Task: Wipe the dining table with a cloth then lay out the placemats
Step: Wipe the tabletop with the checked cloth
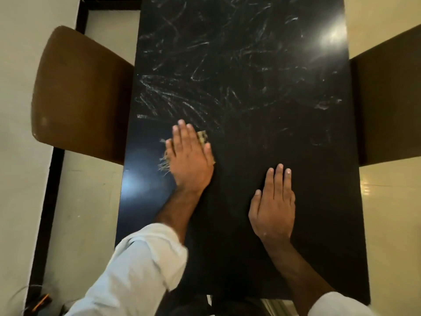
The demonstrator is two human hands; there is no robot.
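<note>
A long black dining table (250,137) runs away from me, its far half covered in white chalky smears. My left hand (189,156) lies flat on a small tan cloth (203,137) with frayed threads, pressing it to the table near the left edge. Only the cloth's checked corner and its fringe show around the hand. My right hand (274,206) rests flat on the bare tabletop nearer to me, fingers together, holding nothing. No placemats are in view.
A brown chair (79,94) stands against the table's left side and a dark chair (391,106) against the right side. Pale floor tiles with a black border strip (49,190) lie to the left. Glare spots shine on the tabletop.
</note>
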